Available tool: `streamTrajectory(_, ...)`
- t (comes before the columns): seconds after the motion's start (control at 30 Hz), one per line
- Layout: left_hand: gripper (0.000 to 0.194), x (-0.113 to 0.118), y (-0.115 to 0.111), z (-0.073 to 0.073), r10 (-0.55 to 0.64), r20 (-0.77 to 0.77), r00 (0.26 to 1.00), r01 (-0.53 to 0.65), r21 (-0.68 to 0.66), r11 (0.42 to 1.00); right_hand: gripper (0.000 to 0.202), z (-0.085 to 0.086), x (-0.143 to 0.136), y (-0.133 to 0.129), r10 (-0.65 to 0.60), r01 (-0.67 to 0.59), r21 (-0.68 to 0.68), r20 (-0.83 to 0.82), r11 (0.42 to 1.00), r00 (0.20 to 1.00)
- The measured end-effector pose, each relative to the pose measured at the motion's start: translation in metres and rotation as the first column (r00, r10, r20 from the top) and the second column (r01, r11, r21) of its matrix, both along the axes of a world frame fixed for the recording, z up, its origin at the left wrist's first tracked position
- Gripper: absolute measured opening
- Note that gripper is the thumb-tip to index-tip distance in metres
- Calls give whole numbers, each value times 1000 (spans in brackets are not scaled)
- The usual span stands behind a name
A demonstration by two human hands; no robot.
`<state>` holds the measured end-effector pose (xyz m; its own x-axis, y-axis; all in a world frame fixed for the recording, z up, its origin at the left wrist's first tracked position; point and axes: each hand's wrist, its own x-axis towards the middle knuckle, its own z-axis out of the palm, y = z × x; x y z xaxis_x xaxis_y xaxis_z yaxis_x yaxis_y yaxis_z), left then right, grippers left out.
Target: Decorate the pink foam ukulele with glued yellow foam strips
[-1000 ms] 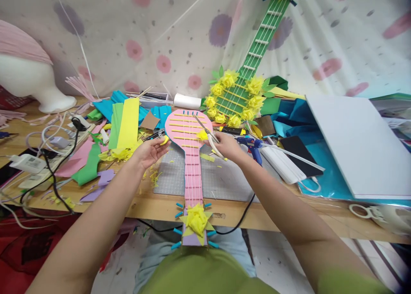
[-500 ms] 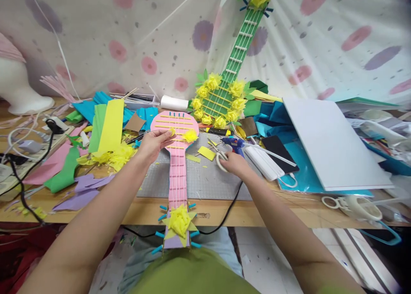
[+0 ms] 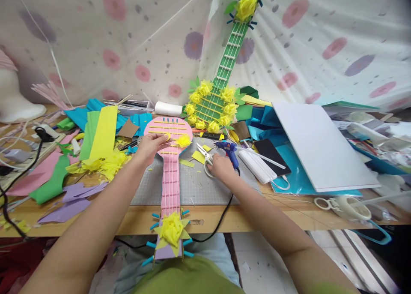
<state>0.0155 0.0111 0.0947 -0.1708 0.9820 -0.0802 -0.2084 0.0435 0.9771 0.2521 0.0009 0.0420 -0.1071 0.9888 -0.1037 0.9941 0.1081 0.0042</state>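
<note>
A pink paper guitar (image 3: 171, 174) lies with its round body away from me and its purple head at the table's front edge. Over the left of its body, my left hand (image 3: 150, 147) pinches a small yellow paper piece (image 3: 167, 136). One yellow flower (image 3: 183, 141) sits on the body's right side and a larger one (image 3: 172, 229) on the head. Right of the guitar, my right hand (image 3: 221, 167) is closed on the scissors (image 3: 204, 152), whose blades point up-left, slightly apart. A blue glue gun (image 3: 228, 149) lies just beyond that hand.
A green paper guitar (image 3: 224, 67) with yellow flowers leans at the back. Crepe paper scraps (image 3: 104, 131) and cables lie left. A white power strip (image 3: 257, 165), black phone (image 3: 272, 157) and white board (image 3: 321, 148) are right. A grey cutting mat (image 3: 199, 187) lies beneath.
My right hand has lifted or turned the scissors, so their blades now show clearly. My left hand still pinches the yellow piece. The whole view has shifted slightly.
</note>
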Motion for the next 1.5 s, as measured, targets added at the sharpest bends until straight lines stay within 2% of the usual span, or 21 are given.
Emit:
streamTrajectory(0.17,25,-4,0,0,-99,-76,992,98,-18,995,31,7,-2,5,91,-90,-37,20,995,996)
streamTrajectory(0.33,29,-28,4,3,-89,-172,981,77,-74,994,35,20,-3,5,117,-112,-92,54,990,992)
streamTrajectory(0.47,34,-49,10,5,-97,-301,949,59,-132,990,41,25,4,-2,75,-74,-39,15,996,997)
streamTrajectory(0.53,36,-55,11,5,-115,-380,918,63,-149,987,36,25,15,-7,47,-47,-2,-62,999,997)
streamTrajectory(0.6,37,-59,13,5,-122,-417,901,48,-183,982,31,24,30,-10,26,-28,-10,-209,1000,978)
streamTrajectory(0.7,36,-62,19,3,-117,-418,901,5,-259,966,39,23,58,-11,-74,-14,-205,-416,979,906)
streamTrajectory(0.77,33,-64,25,1,-130,-399,908,-8,-328,945,43,24,76,-9,-147,53,-244,-386,968,911)
streamTrajectory(0.9,28,-72,39,-3,-164,-328,930,-8,-465,885,49,24,100,2,-218,199,-101,-240,975,946)
streamTrajectory(1.0,25,-76,45,-5,-176,-286,942,13,-491,871,52,19,105,14,-224,218,-54,-281,974,933)
streamTrajectory(1.13,24,-72,46,-6,-142,-264,954,-4,-485,875,52,4,94,32,-192,192,-43,-417,980,888)
streamTrajectory(1.23,25,-65,44,-6,-99,-268,958,-35,-451,892,50,-11,81,39,-273,263,-89,-486,961,830)
streamTrajectory(1.33,26,-61,43,-6,-77,-283,956,-47,-406,913,50,-22,72,40,-332,358,-62,-548,931,768)
streamTrajectory(1.5,27,-60,42,-9,-40,-322,946,-76,-339,938,53,-33,72,38,-322,436,-28,-718,899,618)
